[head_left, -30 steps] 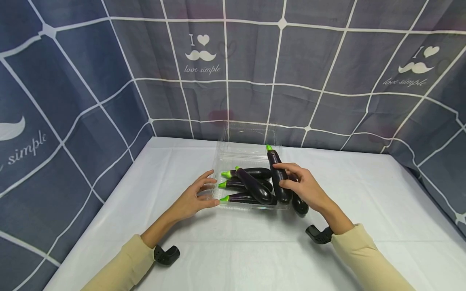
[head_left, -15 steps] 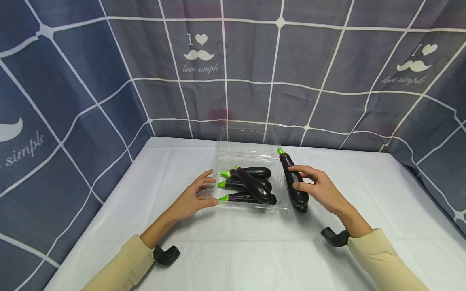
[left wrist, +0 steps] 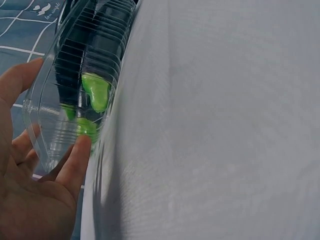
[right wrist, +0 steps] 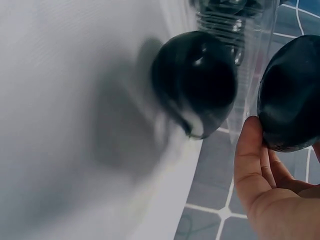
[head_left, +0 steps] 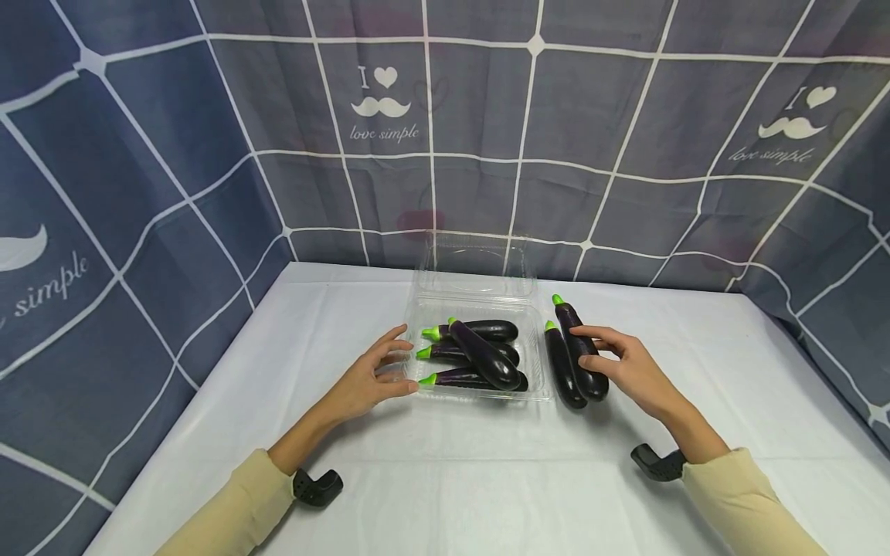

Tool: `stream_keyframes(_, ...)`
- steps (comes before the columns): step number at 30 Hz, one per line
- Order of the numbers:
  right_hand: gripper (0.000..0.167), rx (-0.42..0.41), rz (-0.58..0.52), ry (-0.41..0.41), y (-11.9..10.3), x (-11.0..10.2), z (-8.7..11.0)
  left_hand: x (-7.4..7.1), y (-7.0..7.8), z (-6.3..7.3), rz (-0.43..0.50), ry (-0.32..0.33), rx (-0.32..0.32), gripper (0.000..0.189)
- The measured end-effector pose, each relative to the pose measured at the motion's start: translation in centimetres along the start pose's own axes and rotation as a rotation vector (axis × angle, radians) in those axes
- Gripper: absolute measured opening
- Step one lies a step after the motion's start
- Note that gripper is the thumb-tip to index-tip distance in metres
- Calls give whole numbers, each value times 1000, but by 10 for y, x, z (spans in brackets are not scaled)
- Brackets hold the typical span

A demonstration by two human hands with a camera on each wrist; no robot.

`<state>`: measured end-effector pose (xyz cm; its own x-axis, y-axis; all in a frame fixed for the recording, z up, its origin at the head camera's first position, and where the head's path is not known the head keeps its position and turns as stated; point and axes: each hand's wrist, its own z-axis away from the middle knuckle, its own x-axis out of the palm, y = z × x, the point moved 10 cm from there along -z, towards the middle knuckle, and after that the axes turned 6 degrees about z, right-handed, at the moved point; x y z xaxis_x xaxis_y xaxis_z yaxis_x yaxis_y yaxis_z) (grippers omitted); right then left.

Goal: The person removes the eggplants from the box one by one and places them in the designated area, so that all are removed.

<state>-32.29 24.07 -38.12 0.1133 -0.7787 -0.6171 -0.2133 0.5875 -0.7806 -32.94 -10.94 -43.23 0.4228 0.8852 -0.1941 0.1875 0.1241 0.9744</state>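
In the head view my right hand [head_left: 634, 372] pinches a dark purple eggplant [head_left: 581, 355] between thumb and fingers, its green stem end pointing away from me. The right wrist view shows this eggplant raised off the tablecloth. Just left of it, another eggplant [head_left: 565, 372] lies on the cloth, outside the clear plastic clamshell box [head_left: 534, 332]. Several eggplants [head_left: 480, 351] lie inside the box, one slantwise on top of the others. My left hand [head_left: 368, 384] has its fingers spread against the box's left side; the left wrist view shows the fingertips touching the clear wall [left wrist: 42, 112].
The box's hinged lid [head_left: 480, 262] stands raised at the back, near the grey checked curtain [head_left: 480, 193]. A white cloth [head_left: 445, 479] covers the table. Black wrist mounts [head_left: 318, 488] sit by both sleeves.
My right hand has carried its eggplant rightward from over the box's right edge, past the eggplant on the cloth, to that one's right. My left hand stays at the box.
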Motion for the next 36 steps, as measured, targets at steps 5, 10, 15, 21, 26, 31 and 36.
stream_keyframes(5,45,29,6,-5,12,-2,3,0,1,1,8,1,-3,63)
stream_keyframes(10,44,29,2,-7,19,-7,7,0,1,1,8,5,-5,63)
stream_keyframes(15,42,36,-46,-6,28,-12,10,1,-1,0,2,5,-6,63)
stream_keyframes(21,45,69,-72,-29,41,-8,8,0,-1,0,-14,14,-9,62)
stream_keyframes(26,48,95,-25,-36,48,-7,3,0,-1,1,-12,13,-8,63)
stream_keyframes(31,52,114,22,-63,52,-4,-2,0,-1,2,2,12,-5,62)
stream_keyframes(36,52,125,30,-94,56,2,-4,0,-1,1,6,9,-2,62)
